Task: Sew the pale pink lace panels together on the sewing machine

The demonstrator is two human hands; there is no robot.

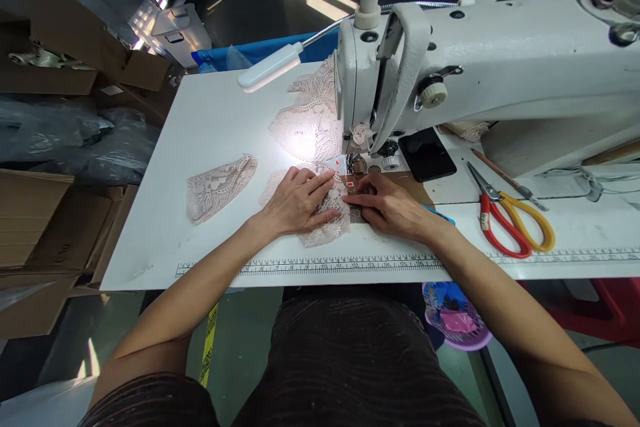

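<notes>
My left hand (303,203) lies flat, fingers spread, on a pale pink lace piece (327,232) in front of the sewing machine's needle area (356,165). From the other side, my right hand (393,208) reaches in with bent fingers drawn together at the right edge of this lace, the index fingertip on it. What sits beneath the fingers is partly hidden. More lace (305,130) lies behind, brightly lit by the machine's lamp (270,68). A separate folded lace piece (220,188) rests on the table to the left.
The white sewing machine (480,60) fills the upper right. A black phone (427,154), red and yellow-handled scissors (515,220) and a brown stick-like tool (505,173) lie to the right. A printed ruler (320,267) runs along the table's front edge. Cardboard boxes (37,233) stand at left.
</notes>
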